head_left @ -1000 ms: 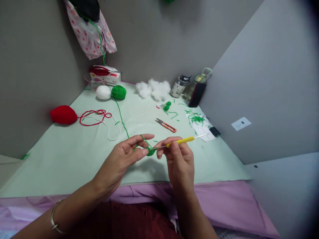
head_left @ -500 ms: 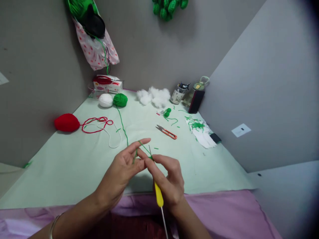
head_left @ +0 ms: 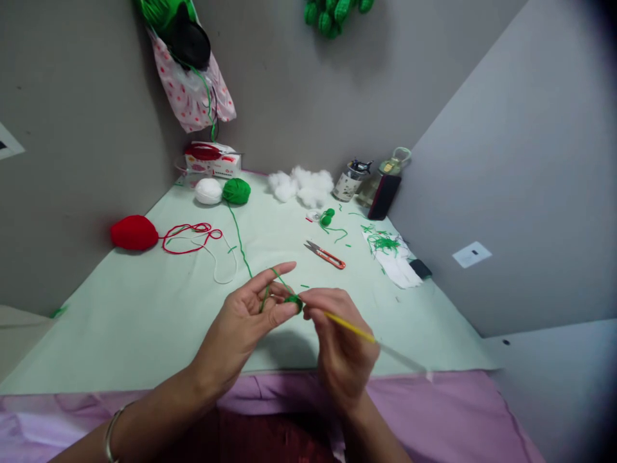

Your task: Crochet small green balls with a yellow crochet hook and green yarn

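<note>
Between the thumb and fingers of my left hand (head_left: 245, 321) is a small green crochet piece (head_left: 294, 302). Green yarn loops over my raised left index finger and trails back to the green yarn ball (head_left: 236, 191). My right hand (head_left: 344, 341) is closed around a crochet hook (head_left: 354, 328) with a yellow grip and a pale shaft that points down to the right. The hook's tip meets the crochet piece, but fingers hide the exact contact.
Orange-handled thread snips (head_left: 325, 255) lie beyond my hands. Left are a red yarn ball (head_left: 135, 233) and a white yarn ball (head_left: 209, 191). White stuffing (head_left: 301, 186), a pen holder (head_left: 348, 182), a phone (head_left: 384, 197) and green yarn scraps (head_left: 384, 242) sit farther back.
The hook has swung from pointing steeply down to slanting out to the right, as my right hand turned and shifted right. More of the green crochet piece shows now.
</note>
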The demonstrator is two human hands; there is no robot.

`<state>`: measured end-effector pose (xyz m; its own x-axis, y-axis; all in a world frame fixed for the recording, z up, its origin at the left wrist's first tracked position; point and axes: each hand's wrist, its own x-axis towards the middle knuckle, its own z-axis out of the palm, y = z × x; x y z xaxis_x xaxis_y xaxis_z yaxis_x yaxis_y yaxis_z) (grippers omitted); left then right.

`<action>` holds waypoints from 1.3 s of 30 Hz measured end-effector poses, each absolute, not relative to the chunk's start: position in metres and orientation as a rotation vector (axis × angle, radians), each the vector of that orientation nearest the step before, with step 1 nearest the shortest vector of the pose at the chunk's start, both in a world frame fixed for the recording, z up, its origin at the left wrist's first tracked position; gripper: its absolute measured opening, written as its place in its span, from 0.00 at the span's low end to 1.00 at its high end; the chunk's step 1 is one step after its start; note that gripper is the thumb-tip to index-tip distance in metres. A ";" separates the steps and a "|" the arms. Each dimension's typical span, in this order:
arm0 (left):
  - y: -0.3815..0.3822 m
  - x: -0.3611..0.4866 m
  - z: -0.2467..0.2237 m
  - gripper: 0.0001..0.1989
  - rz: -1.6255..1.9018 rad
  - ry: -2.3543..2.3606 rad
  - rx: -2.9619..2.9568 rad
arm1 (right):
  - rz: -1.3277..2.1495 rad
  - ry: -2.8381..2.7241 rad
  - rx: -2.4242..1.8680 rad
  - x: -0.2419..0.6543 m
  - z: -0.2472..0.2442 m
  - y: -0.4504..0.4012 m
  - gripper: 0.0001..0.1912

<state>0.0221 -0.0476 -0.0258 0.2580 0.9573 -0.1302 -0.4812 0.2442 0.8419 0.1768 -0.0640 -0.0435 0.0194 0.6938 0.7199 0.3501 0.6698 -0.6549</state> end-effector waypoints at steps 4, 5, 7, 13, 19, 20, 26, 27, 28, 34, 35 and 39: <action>-0.044 0.021 -0.026 0.26 1.010 0.688 0.612 | 0.027 -1.757 -0.901 0.181 -0.048 -0.070 0.23; -0.043 0.019 -0.025 0.24 0.957 0.667 0.568 | 0.082 -1.708 -0.899 0.183 -0.048 -0.069 0.22; -0.041 0.017 -0.023 0.22 0.912 0.646 0.526 | 0.325 -1.514 -0.878 0.186 -0.047 -0.066 0.16; -0.045 0.021 -0.025 0.21 1.082 0.730 0.750 | 0.837 -1.232 -0.812 0.184 -0.048 -0.057 0.09; -0.048 0.022 -0.026 0.25 1.008 0.723 0.755 | 0.861 -1.211 -0.810 0.185 -0.053 -0.060 0.09; -0.048 0.022 -0.025 0.26 0.987 0.712 0.738 | 0.883 -1.196 -0.805 0.186 -0.054 -0.060 0.09; -0.046 0.024 -0.026 0.27 0.972 0.670 0.731 | 0.952 -1.152 -0.801 0.185 -0.054 -0.062 0.09; -0.046 0.025 -0.027 0.27 1.006 0.674 0.740 | 0.917 -1.177 -0.820 0.185 -0.053 -0.062 0.09; -0.046 0.025 -0.029 0.27 1.030 0.681 0.744 | 0.885 -1.199 -0.842 0.184 -0.053 -0.062 0.09; -0.046 0.022 -0.034 0.18 1.015 0.708 0.826 | 1.065 -1.008 -0.756 0.182 -0.047 -0.057 0.09; -0.047 0.022 -0.034 0.17 1.018 0.715 0.847 | 1.094 -0.985 -0.734 0.182 -0.047 -0.056 0.09; -0.047 0.021 -0.035 0.16 1.029 0.729 0.861 | 1.062 -1.063 -0.753 0.185 -0.050 -0.056 0.09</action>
<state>0.0214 -0.0471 -0.0352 0.3482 0.9305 -0.1137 -0.4162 0.2621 0.8707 0.1851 -0.0557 -0.0504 0.1129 0.9425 0.3146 -0.3135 0.3343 -0.8888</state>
